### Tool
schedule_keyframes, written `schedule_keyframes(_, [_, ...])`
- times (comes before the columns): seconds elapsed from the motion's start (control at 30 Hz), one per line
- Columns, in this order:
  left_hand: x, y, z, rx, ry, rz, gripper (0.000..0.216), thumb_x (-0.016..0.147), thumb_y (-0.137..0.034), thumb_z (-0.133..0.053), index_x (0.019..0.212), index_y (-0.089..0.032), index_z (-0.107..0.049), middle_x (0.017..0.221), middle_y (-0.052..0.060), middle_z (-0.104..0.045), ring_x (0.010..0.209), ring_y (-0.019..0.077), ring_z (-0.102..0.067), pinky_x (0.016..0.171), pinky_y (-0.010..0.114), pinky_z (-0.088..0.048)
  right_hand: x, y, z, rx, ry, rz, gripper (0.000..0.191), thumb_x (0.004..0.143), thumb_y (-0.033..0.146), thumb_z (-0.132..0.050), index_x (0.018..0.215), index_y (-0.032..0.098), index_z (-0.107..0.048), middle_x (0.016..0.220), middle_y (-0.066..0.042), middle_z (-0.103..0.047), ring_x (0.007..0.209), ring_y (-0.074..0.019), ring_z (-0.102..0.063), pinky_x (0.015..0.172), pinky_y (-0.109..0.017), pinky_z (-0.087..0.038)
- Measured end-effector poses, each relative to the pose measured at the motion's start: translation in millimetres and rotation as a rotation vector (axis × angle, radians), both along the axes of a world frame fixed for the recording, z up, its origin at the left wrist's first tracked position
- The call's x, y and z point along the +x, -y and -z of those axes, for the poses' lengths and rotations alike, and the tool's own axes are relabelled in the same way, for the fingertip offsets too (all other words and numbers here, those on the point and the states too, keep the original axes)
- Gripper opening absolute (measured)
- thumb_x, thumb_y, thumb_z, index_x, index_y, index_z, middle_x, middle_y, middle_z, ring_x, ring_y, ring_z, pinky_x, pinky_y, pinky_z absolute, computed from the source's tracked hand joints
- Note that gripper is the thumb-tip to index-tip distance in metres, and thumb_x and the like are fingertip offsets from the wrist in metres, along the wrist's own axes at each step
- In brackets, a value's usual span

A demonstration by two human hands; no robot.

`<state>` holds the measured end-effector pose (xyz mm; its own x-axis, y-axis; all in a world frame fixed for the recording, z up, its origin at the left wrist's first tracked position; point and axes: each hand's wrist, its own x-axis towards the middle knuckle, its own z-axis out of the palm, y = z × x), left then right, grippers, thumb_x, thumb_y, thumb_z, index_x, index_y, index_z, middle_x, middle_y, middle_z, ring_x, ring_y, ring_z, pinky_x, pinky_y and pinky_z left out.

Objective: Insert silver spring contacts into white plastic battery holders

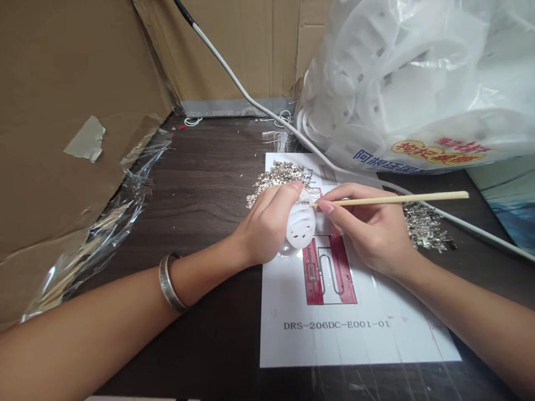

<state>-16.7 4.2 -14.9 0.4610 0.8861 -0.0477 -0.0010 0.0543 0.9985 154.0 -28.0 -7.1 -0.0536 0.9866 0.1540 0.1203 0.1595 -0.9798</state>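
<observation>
- In the head view, a clear plastic bag [443, 155] stood at the upper right, filled with white plastic pieces [368, 44], rounded and slotted, showing through its printed wall.
- At the left, crumpled clear film [144, 172] lay along the cardboard [54, 122], with thin pale wooden strips [90, 248] under it.
- The left hand [270, 225] was closed around a white plastic part [301, 225], its thumb pressed near the top edge; the part was tilted up above a printed sheet [276, 312], its slotted face showing.
- The right hand [371, 228] pinched a wooden stick [401, 199] between thumb and forefinger, close to its left end. The stick lay nearly level, its tip at the right edge of the white part; whether the two touched could not be told.
- The hands were near each other but apart.
- One heap of small metal pieces [278, 174] lay just beyond the left hand, partly on the sheet; another metal heap [428, 228] lay on the worktop [200, 167], beside the right hand.
- A white cable [234, 78] ran slantwise behind both hands.
</observation>
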Motion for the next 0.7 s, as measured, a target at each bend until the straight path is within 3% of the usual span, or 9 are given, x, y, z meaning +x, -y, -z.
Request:
schedule_keyframes(0.2, [1.7, 0.0, -1.9, 0.041, -0.025, 0.007, 0.037, 0.093, -0.048, -0.034, 0.068, -0.021, -0.042, 0.058, 0.0, -0.039, 0.054, 0.0132, -0.035, 0.051, 0.031, -0.029, -0.6, 0.2, -0.8, -0.026, -0.016, -0.018, 0.017, 0.085, 0.027, -0.073, 0.07, 0.018, -0.069, 0.056, 0.001, -0.059, 0.049, -0.0121, -0.05, 0.047, -0.029, -0.038])
schedule_keyframes(0.7, [1.0, -0.6, -0.5, 0.104, -0.08, 0.002, 0.037, 0.093, -0.047, -0.029, 0.069, -0.022, -0.04, 0.059, -0.001, -0.039, 0.055, 0.0137, -0.035, 0.052, 0.029, -0.032, -2.0, -1.6, 1.1, 0.021, -0.014, -0.021, 0.013, 0.085, 0.02, -0.071, 0.074, 0.016, -0.065, 0.054, 0.004, -0.056, 0.046, -0.0084, -0.048, 0.042, -0.024, -0.037])
